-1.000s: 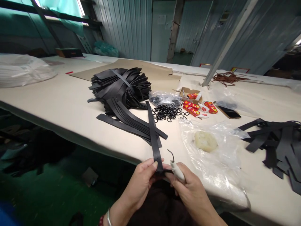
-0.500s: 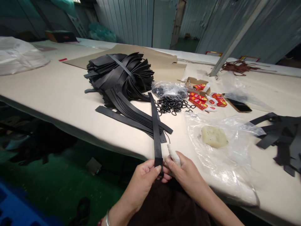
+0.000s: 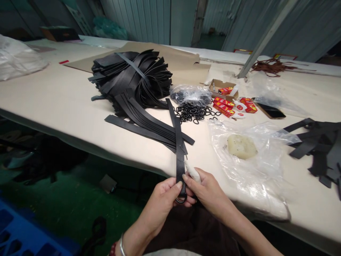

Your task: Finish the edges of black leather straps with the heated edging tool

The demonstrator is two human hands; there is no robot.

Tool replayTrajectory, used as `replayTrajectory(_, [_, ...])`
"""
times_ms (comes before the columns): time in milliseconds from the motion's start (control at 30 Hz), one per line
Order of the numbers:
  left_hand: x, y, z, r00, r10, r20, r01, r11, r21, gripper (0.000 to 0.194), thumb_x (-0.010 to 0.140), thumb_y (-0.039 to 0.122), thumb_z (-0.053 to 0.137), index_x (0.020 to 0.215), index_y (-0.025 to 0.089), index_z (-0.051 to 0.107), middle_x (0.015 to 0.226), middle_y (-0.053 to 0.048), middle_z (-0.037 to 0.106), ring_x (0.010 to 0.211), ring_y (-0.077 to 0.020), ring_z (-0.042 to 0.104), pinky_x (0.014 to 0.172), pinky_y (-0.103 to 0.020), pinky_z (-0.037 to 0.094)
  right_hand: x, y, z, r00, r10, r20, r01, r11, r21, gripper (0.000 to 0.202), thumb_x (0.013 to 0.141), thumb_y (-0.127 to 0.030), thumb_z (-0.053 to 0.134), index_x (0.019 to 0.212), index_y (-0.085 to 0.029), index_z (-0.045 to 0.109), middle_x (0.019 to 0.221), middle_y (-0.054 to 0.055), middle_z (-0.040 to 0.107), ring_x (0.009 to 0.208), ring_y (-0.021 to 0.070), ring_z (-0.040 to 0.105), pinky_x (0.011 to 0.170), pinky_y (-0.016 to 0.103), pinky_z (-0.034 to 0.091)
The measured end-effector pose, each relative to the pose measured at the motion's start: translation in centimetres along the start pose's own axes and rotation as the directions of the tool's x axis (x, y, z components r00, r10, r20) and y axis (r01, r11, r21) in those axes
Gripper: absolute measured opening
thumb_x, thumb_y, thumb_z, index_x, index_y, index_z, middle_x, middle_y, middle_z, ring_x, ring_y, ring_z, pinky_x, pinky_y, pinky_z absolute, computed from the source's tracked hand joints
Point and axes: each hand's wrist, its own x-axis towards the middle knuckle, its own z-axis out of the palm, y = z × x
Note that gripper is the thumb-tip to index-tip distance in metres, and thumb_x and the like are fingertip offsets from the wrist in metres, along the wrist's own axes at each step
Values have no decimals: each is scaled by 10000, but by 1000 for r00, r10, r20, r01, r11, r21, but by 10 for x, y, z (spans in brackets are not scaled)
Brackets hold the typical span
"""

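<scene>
A narrow black leather strap (image 3: 180, 161) runs from the table edge into both hands, its near end folded around a black metal ring (image 3: 181, 199). My left hand (image 3: 165, 195) is closed on the folded end, with the thumb on top. My right hand (image 3: 206, 188) presses its thumb on the strap's right side and also holds a white tapered tube-like tool (image 3: 193, 171) against the palm. A thin dark tip or thread shows near the tool's point; I cannot tell which. More black straps (image 3: 149, 124) lie just beyond, under the held strap's far part.
A large tied bundle of black straps (image 3: 133, 78) stands behind. Loose black rings (image 3: 190, 113) lie beside red glue boxes (image 3: 223, 107) and a phone (image 3: 270, 109). A yellowish block (image 3: 242, 146) sits on clear plastic at right, near more black pieces (image 3: 319, 149).
My right thumb has moved left onto the strap, and the white tool has come closer to it. The ring at the near end shows more clearly. The view has shifted slightly.
</scene>
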Motion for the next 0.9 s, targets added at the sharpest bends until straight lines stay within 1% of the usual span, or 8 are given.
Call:
replayTrajectory(167, [-2,-2,2,1000,18,-8,-17,999,42,192,851,267,524,798,112,626,692,-47,626,617,-152,586,596,-254,459,-4,7,0,1000,-17,11,17,1000,8,320,787,-476,540,713,-205,388,445,-89,414,349,109,471,373,230,436])
replayTrajectory(267, [-2,-5,2,999,39,-16,-38,997,74,202,850,276,528,788,116,634,694,-42,623,622,-149,571,600,-254,451,-6,8,-1,1000,-24,1,24,1000,-16,304,795,-460,530,711,-203,390,468,-79,426,377,114,488,394,239,458])
replayTrajectory(400, [-2,-9,4,998,48,-27,-46,995,84,188,834,276,562,892,127,660,704,-29,625,679,-153,558,677,-266,444,-7,8,-3,994,-60,-90,50,993,-109,262,767,-420,541,706,-192,429,541,-54,440,447,122,504,447,268,509])
replayTrajectory(500, [-1,-11,8,999,35,-33,-32,997,75,198,827,280,579,927,133,665,725,-30,633,700,-155,554,715,-279,431,-8,6,-3,986,-80,-144,59,987,-147,246,764,-410,522,694,-191,433,571,-45,438,461,126,506,435,268,510])
replayTrajectory(600, [1,-13,10,998,31,-48,-27,996,85,207,827,291,581,909,122,668,699,-26,625,690,-146,538,700,-268,416,-12,5,-2,983,-85,-160,65,990,-129,239,770,-399,506,682,-192,427,572,-48,428,460,117,489,427,259,505])
replayTrajectory(700, [3,-14,12,997,48,-66,-39,991,131,213,832,299,573,878,112,662,674,-20,611,675,-138,515,674,-263,409,-14,6,-2,980,-91,-178,73,992,-106,242,778,-386,504,668,-195,406,546,-59,413,440,110,480,419,249,492])
replayTrajectory(833, [4,-14,14,991,100,-91,-77,971,224,234,831,318,565,780,104,643,617,-9,578,617,-127,483,608,-247,398,-14,10,-4,978,-100,-182,86,993,-80,247,798,-372,498,667,-201,377,513,-71,412,403,113,498,406,238,464])
replayTrajectory(900, [5,-15,16,989,100,-106,-75,972,223,234,809,334,592,731,115,620,610,0,567,599,-119,478,590,-236,395,-14,11,-5,978,-100,-185,88,994,-70,233,808,-356,490,676,-200,379,524,-68,425,407,114,509,405,231,455])
